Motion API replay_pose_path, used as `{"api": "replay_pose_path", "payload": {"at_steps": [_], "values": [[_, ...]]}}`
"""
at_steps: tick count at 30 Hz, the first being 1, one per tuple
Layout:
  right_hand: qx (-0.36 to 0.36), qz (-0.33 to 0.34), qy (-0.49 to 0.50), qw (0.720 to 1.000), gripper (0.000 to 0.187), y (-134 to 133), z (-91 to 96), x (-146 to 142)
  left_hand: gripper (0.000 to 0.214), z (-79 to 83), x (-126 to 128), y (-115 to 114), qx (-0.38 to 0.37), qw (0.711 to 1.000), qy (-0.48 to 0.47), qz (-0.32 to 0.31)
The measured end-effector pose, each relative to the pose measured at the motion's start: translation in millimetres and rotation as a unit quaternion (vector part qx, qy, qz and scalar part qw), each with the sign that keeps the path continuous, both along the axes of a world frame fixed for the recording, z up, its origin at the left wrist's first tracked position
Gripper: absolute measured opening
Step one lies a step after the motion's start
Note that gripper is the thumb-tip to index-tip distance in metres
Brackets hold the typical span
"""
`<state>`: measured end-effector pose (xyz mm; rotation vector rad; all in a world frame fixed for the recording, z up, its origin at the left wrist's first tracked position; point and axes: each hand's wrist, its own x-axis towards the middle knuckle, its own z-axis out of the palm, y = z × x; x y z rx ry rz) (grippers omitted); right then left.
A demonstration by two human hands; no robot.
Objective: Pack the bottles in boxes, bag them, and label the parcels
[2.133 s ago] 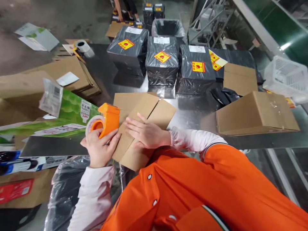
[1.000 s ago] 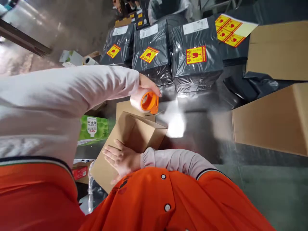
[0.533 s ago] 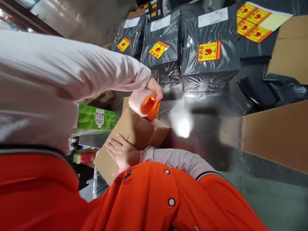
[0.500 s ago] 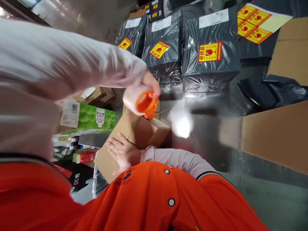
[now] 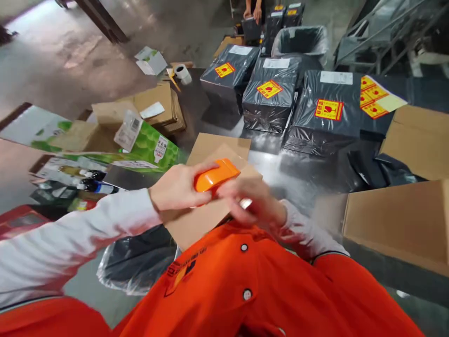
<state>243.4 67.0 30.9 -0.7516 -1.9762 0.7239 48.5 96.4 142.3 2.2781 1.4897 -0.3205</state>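
Note:
My left hand [image 5: 175, 186] is closed around an orange tape dispenser [image 5: 219, 174] held above a small cardboard box [image 5: 199, 222]. The dispenser's orange side faces up, and the tape roll is mostly hidden. At its right end is my right hand [image 5: 254, 196], close to or touching the dispenser. Motion smears its fingers, so what they hold, if anything, does not show clearly. The box lies on the dark table [image 5: 270, 171] right against my front, its flaps partly covered by both hands.
Three black-wrapped parcels [image 5: 270, 93] with fragile stickers line the table's back. A sticker sheet [image 5: 380, 98] lies at right, above a large carton [image 5: 400, 224]. At left are a green printed carton [image 5: 154, 145], flattened cardboard [image 5: 164, 105] and bottles [image 5: 96, 185]. Another person's hands [image 5: 253, 11] appear far back.
My left hand has brought the tape dispenser back toward my body and turned it. My right hand has left the box's side and moved up beside the dispenser. The view has shifted.

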Motion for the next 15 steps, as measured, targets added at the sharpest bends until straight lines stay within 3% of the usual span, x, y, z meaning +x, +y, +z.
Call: {"api": "replay_pose_path", "payload": {"at_steps": [1,3,6,8,11,15], "values": [[-0.036,-0.077,0.005,0.996,0.04,17,4.0,10,0.089,-1.6,2,1,0.0,1.0,-0.005,-0.007],[-0.119,-0.144,-0.079,0.979,0.05,61,4.4,15,0.085,-4.4,7,6,0.014,0.999,-0.012,-0.026],[-0.247,-0.158,-0.243,0.925,0.065,112,-11.1,-1,0.079,-7.7,8,11,0.039,0.998,-0.029,-0.046],[-0.268,-0.158,-0.322,0.894,0.069,122,-20.3,-15,0.076,-7.5,-2,8,0.036,0.998,-0.033,-0.035],[-0.2,-0.176,-0.425,0.865,0.065,114,-20.6,-23,0.077,-2.0,-44,-21,0.007,1.0,-0.023,-0.014],[-0.152,-0.205,-0.48,0.839,0.068,108,-12.4,-23,0.078,0.6,-146,-100,-0.019,0.999,-0.008,0.048]]}}
